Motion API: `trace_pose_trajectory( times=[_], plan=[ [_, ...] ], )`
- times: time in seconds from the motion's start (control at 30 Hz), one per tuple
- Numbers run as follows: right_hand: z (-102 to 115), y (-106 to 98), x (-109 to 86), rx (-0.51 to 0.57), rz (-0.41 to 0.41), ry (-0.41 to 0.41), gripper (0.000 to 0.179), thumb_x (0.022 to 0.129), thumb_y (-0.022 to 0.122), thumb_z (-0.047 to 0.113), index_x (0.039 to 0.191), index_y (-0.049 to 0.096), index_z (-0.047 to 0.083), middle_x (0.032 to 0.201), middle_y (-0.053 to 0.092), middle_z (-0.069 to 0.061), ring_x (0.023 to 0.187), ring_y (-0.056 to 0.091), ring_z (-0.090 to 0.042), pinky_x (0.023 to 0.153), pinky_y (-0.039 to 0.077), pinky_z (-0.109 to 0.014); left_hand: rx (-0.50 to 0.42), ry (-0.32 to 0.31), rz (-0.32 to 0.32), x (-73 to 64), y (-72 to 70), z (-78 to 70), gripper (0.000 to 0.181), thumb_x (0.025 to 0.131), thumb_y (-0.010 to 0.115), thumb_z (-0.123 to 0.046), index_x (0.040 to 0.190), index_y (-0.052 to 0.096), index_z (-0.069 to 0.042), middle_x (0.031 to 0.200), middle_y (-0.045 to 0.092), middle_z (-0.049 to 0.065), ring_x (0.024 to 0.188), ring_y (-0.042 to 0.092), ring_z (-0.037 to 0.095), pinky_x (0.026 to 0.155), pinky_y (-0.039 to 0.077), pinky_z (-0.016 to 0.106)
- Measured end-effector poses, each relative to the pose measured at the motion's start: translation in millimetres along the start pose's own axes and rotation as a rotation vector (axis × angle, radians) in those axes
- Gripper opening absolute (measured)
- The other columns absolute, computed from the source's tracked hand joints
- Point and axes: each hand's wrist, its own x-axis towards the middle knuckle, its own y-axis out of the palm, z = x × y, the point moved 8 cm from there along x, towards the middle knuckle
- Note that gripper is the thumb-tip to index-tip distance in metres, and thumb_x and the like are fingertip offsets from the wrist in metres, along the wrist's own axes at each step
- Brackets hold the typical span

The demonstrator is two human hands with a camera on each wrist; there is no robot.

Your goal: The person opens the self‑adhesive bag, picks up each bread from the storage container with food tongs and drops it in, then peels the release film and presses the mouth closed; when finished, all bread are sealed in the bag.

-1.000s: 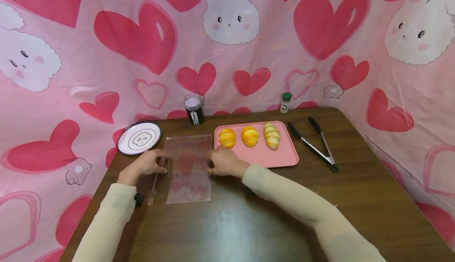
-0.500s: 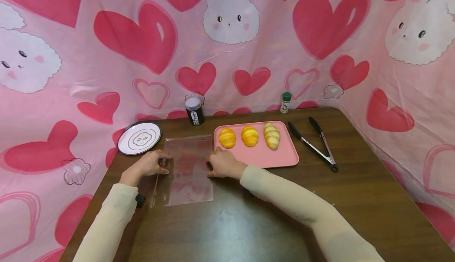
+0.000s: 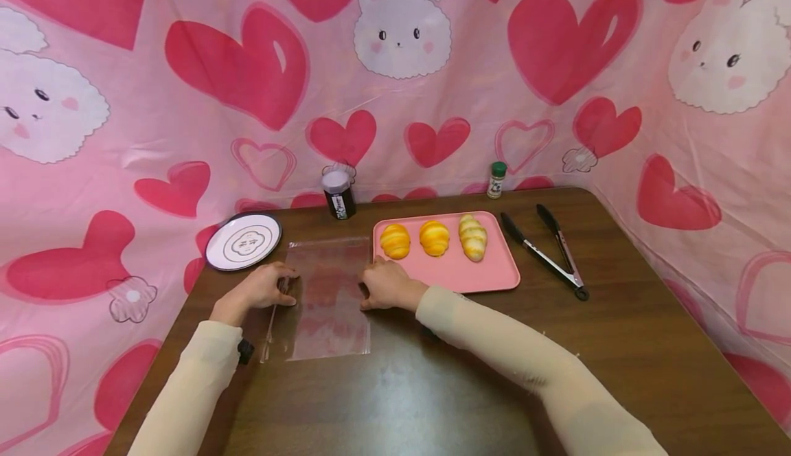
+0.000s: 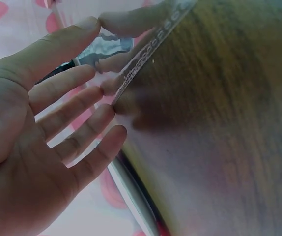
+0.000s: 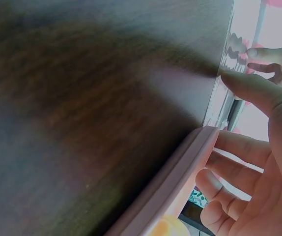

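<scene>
A flat, clear plastic bag [image 3: 330,325] lies on the table at left centre, its shiny edges showing. My left hand [image 3: 259,288] touches the bag's left edge; in the left wrist view its fingers [image 4: 89,160] are spread and fairly straight beside the crimped seam. On the opposite edge, my right hand [image 3: 389,284] rests its fingertips, overlapping the left end of the pink tray [image 3: 445,277]. The right wrist view shows the right thumb [image 5: 246,86] straight against the bag's edge and the other fingers loosely bent beside the tray rim.
Two yellow croissant-shaped rolls [image 3: 434,238] and a paler one [image 3: 472,240] sit on the tray. Tongs [image 3: 559,260] lie to its right. A white plate [image 3: 243,241], a dark jar [image 3: 338,195] and a green-capped shaker [image 3: 496,180] stand farther back, before a pink curtain [image 3: 395,99].
Both hands have shifted very slightly, and the bag's near edge has moved a little toward me and to the right. Hardly any motion shows in the last half second.
</scene>
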Motion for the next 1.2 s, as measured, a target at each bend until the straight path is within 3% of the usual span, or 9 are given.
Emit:
trace_pose_trajectory(
  times=[0.2, 0.47, 0.7, 0.97, 1.2],
  plan=[
    [1, 1, 1.4, 0.003, -0.004, -0.015, 0.033, 0.082, 0.077, 0.048, 0.098, 0.076, 0.019, 0.091, 0.070, 0.003, 0.091, 0.054, -0.019, 0.077, 0.049, -0.031, -0.030, 0.024, -0.023, -0.2, -2.9, -1.7, 0.047, 0.071, 0.089, -0.019, 0.110, 0.073, 0.002, 0.089, 0.066, 0.009, 0.081, 0.061, 0.022, 0.074, 0.050, 0.035],
    [3, -2, 1.4, -0.011, -0.046, -0.059, 0.022, 0.086, 0.076, 0.041, 0.096, 0.079, 0.022, 0.090, 0.073, 0.004, 0.091, 0.058, -0.020, 0.074, 0.048, -0.032, -0.034, 0.012, -0.052, -1.2, -3.2, -2.2, 0.030, 0.075, 0.084, -0.012, 0.102, 0.076, -0.002, 0.089, 0.068, 0.010, 0.078, 0.062, 0.020, 0.071, 0.049, 0.034],
    [1, -5, -0.3, 0.014, -0.053, -0.071, 0.027, 0.086, 0.075, 0.044, 0.102, 0.079, 0.022, 0.092, 0.074, 0.004, 0.090, 0.059, -0.019, 0.077, 0.051, -0.033, -0.019, 0.044, -0.101, -2.1, -8.5, -4.6, 0.016, 0.078, 0.080, -0.007, 0.093, 0.076, -0.005, 0.083, 0.071, 0.007, 0.073, 0.062, 0.016, 0.068, 0.050, 0.034],
    [-13, -22, -12.0, 0.104, -0.118, -0.038, 0.033, 0.087, 0.072, 0.045, 0.102, 0.076, 0.016, 0.097, 0.073, -0.001, 0.091, 0.063, -0.021, 0.081, 0.054, -0.035, -0.031, 0.046, -0.184, -6.6, -24.8, -6.1, 0.016, 0.080, 0.077, -0.004, 0.097, 0.078, -0.004, 0.097, 0.075, 0.012, 0.091, 0.070, 0.031, 0.083, 0.054, 0.047],
    [-36, -32, -22.1, 0.229, -0.101, 0.020, 0.036, 0.091, 0.068, 0.041, 0.117, 0.074, 0.017, 0.116, 0.073, -0.001, 0.106, 0.065, -0.022, 0.101, 0.051, -0.040, -0.110, 0.022, -0.236, -11.2, -36.7, -5.4, 0.021, 0.081, 0.074, 0.001, 0.101, 0.078, -0.004, 0.099, 0.076, 0.013, 0.096, 0.070, 0.034, 0.086, 0.054, 0.050]
  ],
)
